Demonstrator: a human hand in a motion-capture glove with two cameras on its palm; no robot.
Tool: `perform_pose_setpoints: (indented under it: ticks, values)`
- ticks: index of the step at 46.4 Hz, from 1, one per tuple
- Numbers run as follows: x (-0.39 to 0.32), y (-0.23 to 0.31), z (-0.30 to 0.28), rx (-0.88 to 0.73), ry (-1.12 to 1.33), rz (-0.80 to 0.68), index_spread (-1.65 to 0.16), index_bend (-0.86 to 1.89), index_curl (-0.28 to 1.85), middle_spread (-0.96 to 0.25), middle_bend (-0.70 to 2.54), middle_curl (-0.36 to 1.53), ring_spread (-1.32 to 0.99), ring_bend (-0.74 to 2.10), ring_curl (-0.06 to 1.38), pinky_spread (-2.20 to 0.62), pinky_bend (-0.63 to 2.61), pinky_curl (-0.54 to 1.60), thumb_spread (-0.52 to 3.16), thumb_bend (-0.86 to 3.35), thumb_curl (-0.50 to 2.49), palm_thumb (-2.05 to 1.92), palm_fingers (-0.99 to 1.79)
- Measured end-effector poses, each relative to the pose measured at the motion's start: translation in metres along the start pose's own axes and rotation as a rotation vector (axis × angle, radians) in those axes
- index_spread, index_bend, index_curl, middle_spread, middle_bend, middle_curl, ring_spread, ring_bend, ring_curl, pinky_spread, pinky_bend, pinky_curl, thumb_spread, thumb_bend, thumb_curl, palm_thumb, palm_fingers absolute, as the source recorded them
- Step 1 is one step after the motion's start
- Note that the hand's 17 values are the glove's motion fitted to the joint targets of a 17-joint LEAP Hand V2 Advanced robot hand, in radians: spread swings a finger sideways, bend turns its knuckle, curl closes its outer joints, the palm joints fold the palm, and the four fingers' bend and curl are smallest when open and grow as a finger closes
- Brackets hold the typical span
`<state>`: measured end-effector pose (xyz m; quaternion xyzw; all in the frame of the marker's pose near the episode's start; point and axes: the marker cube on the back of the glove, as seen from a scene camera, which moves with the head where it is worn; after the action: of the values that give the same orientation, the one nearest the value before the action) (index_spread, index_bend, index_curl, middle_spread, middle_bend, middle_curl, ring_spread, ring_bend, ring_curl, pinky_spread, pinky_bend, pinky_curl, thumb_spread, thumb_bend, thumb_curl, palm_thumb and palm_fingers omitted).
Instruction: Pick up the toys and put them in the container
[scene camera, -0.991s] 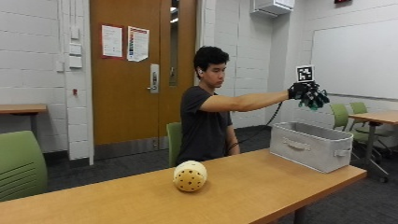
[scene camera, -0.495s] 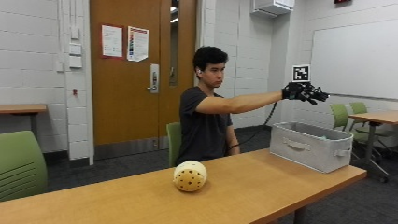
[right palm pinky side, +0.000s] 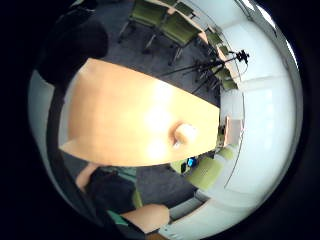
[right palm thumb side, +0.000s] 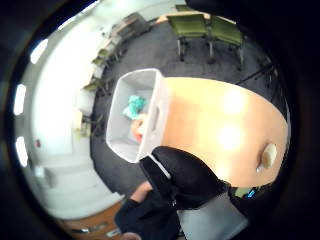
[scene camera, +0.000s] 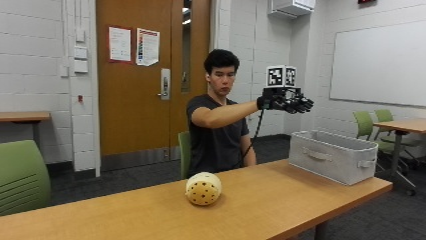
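Wooden table (scene camera: 279, 195), unlabelled grey container (scene camera: 331, 155), spotted ball (scene camera: 203, 188).

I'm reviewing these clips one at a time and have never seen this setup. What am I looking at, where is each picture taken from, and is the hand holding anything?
No machine here: a person sits at a table and works with a black-gloved right hand. The ordinary picture comes from a camera across the table. The two round pictures come from cameras on that hand's palm, one beside the thumb, one beside the little finger, looking down. On the table lie a cream ball with holes and a grey container; the thumb-side view shows a teal toy and an orange one already inside. The hand is raised in the air near the container, fingers loosely curled, holding nothing.
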<state>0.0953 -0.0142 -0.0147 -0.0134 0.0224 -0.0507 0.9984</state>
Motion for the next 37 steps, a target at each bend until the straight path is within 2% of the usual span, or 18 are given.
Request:
perform_pose_setpoints:
  ticks: [17,29,37]
  values:
    - [0.209,0.068,0.026,0.023,0.009,0.263,-0.35,0.14,0.34,-0.12,0.42,0.42,-0.25,0.57,0.33,-0.10,0.90,0.29,1.03,-0.07,0.25,-0.08,-0.06]
    - [0.291,0.094,0.076,-0.039,-0.020,0.324,-0.35,0.16,0.33,-0.16,0.40,0.42,-0.33,0.50,0.31,-0.12,0.82,0.28,1.01,-0.08,0.22,-0.09,-0.06]
    - [0.322,0.105,0.134,-0.067,-0.043,0.352,-0.36,0.17,0.34,-0.17,0.33,0.40,-0.32,0.38,0.28,-0.09,0.83,0.30,1.00,-0.08,0.21,-0.10,-0.08]
